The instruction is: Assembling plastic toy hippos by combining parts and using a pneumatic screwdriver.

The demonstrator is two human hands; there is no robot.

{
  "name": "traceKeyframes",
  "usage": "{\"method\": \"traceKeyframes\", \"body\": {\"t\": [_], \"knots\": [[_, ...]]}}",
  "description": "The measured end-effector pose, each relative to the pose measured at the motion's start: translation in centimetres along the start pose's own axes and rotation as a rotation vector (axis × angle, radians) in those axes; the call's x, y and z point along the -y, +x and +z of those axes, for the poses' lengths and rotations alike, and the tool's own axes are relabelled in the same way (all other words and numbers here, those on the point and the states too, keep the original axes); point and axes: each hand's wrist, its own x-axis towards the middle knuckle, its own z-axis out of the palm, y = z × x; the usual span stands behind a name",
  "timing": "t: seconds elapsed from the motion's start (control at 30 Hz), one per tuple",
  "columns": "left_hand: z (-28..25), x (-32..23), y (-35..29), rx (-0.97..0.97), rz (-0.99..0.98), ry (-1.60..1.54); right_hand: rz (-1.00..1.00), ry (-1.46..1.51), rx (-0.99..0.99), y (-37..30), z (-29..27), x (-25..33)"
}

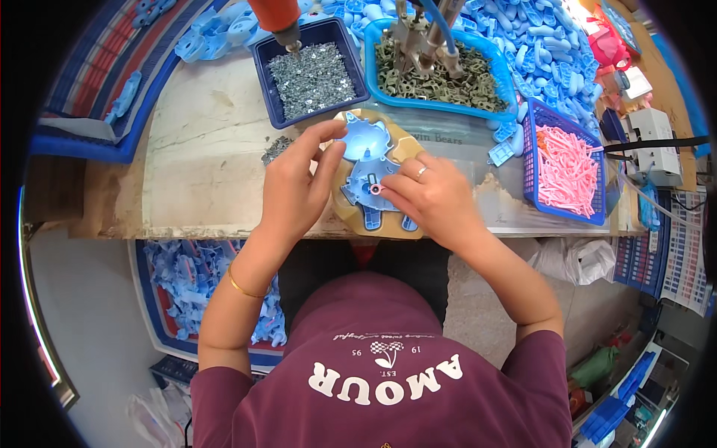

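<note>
A light-blue bear-shaped plastic shell half (367,140) lies hollow side up in a tan fixture block (347,211) at the table's near edge. My right hand (437,196) pinches a small pink plastic part with a ring end (376,190) over the shell's body cavity, next to a small dark piece. Most of the pink part is hidden by my fingers. At the shell's upper left, my left hand (299,183) is open, thumb and forefinger apart, with nothing seen between them.
Behind the fixture stand a dark-blue tray of small screws (310,82) and a blue tray of metal clips (470,84). An orange power screwdriver (275,19) hangs above. To the right sits a basket of pink parts (567,172). Blue parts (549,56) are heaped beyond.
</note>
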Motion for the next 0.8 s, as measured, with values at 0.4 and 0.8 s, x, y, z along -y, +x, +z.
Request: {"method": "traceKeyframes", "body": {"t": [0.4, 0.8], "knots": [[0.3, 1.8, -2.7, 0.222, 0.514, 0.306, -0.083, -0.014, 0.129, 0.8, 1.3, -0.2], [1.5, 2.3, -4.7, 0.258, 0.513, 0.477, -0.205, -0.062, 0.19, 0.7, 1.5, -0.7]]}}
